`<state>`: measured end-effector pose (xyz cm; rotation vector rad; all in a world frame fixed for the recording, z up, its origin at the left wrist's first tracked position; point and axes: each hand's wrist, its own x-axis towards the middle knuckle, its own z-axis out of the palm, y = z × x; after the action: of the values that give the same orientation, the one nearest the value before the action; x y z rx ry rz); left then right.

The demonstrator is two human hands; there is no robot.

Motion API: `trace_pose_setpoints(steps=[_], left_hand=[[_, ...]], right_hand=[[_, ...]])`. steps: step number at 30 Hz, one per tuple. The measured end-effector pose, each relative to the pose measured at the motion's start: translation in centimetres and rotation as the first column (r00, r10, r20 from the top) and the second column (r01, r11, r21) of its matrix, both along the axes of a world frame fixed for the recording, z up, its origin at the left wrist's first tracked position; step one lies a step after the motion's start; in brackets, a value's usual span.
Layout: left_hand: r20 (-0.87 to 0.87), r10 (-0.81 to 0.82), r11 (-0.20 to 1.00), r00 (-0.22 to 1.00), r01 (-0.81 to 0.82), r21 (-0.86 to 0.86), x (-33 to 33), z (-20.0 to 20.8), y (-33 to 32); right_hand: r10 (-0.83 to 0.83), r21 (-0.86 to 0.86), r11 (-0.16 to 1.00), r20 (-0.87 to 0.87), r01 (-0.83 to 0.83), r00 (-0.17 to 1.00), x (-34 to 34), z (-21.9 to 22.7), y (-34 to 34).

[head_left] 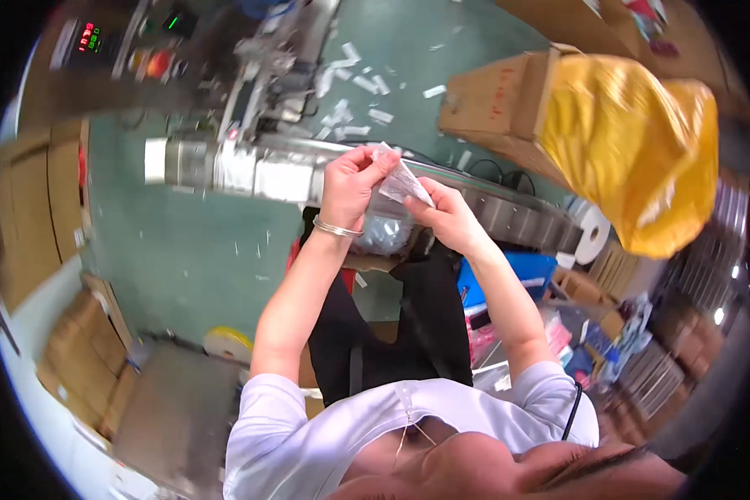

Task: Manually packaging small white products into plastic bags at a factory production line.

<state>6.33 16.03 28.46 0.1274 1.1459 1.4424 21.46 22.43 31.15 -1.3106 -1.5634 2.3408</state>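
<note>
My left hand (352, 185) pinches the upper corner of a small whitish, partly see-through packet (403, 185) between thumb and fingers. On its other side my right hand (452, 218) grips the lower right edge of the same packet. What the packet holds is too small to make out. Just below my hands, a clear plastic bag with pale bluish contents (383, 235) sits at my lap, seemingly in an open carton. Behind the packet runs a long, narrow conveyor (508, 218), with white material (279, 181) on its left part.
A machine with a lit panel (89, 37) stands far left. White scraps (367, 83) litter the green floor. A carton (496, 100) with a yellow bag (625, 142) lies far right. Beside my right arm are a white roll (592, 232) and a blue bin (517, 273).
</note>
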Motion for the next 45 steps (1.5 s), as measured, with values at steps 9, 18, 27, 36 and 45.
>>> trace_pose_setpoints(steps=[9,18,27,36,45], left_hand=[[-0.203,-0.416,0.845,0.887,0.459,0.274,16.0,15.9,13.1],[-0.535,-0.483,0.707,0.693,0.669,0.229,31.2,20.2,24.8],[-0.822,-0.292,0.764,0.490,0.636,0.107,34.2,16.0,31.2],[-0.371,-0.732,0.509,0.571,0.821,0.259,35.0,21.3,28.2],[-0.355,-0.585,0.710,0.729,0.672,0.210,34.0,19.4,30.2]], right_hand=[[-0.266,0.634,0.741,-0.026,0.222,0.964,19.5,15.5,6.0],[-0.531,0.983,0.133,0.177,-0.124,0.829,31.0,22.3,9.8],[-0.622,0.626,0.267,-0.468,0.733,0.627,36.9,16.4,14.1],[-0.579,0.532,0.420,-0.467,0.735,0.669,37.4,15.0,15.5],[-0.508,0.050,0.822,-0.384,0.567,0.771,36.9,16.0,17.2]])
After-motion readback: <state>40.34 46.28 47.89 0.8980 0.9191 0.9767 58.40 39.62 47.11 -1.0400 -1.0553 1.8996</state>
